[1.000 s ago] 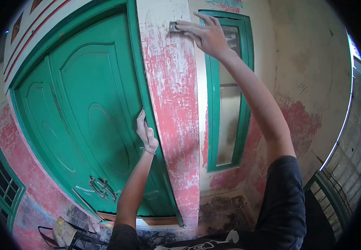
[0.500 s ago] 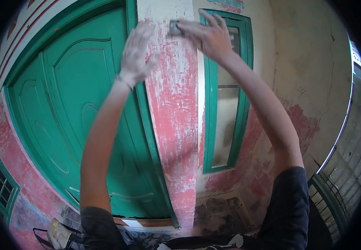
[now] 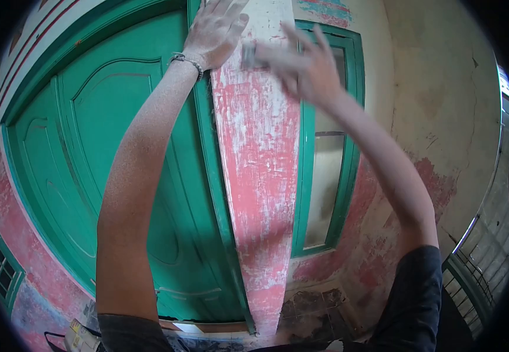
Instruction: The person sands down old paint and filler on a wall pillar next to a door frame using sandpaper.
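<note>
The right hand (image 3: pixel 304 67) is smeared by motion — the small grey tool (image 3: pixel 248 54) in it is too blurred to name. The left hand (image 3: pixel 216 29) loses its fingertips past the top edge.

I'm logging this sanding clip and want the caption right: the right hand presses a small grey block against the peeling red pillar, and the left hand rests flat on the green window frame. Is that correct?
Not quite. In the head view the left hand rests flat on the pillar itself, at its left edge by the green door, not on the window frame. The right hand does press the small grey block against the pillar.
</note>
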{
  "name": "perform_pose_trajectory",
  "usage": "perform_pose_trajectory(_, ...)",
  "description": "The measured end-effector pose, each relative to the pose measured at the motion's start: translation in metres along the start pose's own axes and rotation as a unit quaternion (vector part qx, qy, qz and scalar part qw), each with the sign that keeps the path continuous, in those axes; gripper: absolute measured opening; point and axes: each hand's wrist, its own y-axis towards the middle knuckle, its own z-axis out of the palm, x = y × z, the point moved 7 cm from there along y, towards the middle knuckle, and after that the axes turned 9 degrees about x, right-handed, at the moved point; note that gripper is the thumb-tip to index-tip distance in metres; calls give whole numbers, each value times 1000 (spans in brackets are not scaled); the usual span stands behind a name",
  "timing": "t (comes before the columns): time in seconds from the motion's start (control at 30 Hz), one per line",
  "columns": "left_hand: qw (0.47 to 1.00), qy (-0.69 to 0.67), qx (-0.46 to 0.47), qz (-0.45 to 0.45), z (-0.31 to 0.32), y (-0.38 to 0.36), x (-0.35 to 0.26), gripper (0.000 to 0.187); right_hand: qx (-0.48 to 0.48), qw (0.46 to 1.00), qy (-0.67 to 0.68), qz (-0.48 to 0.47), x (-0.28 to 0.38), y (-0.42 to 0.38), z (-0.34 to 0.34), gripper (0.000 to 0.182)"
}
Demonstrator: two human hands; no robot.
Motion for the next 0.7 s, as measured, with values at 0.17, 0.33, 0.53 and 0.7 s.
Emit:
perform_pose_trajectory(0.17,999,-30,-11,13,1,-1,6,61,-66,992,75,73,-17,50,-19,36)
perform_pose_trajectory(0.33,996,-61,34,64,-4,3,17,66,89,975,201,-39,119,-90,5,55)
perform_pose_trajectory(0.53,991,-98,57,71,-4,6,19,69,32,999,-1,9,48,-23,-15,48)
perform_pose_trajectory(0.7,979,-191,-7,64,-16,-5,36,70,-88,988,-23,121,-20,73,-41,34)
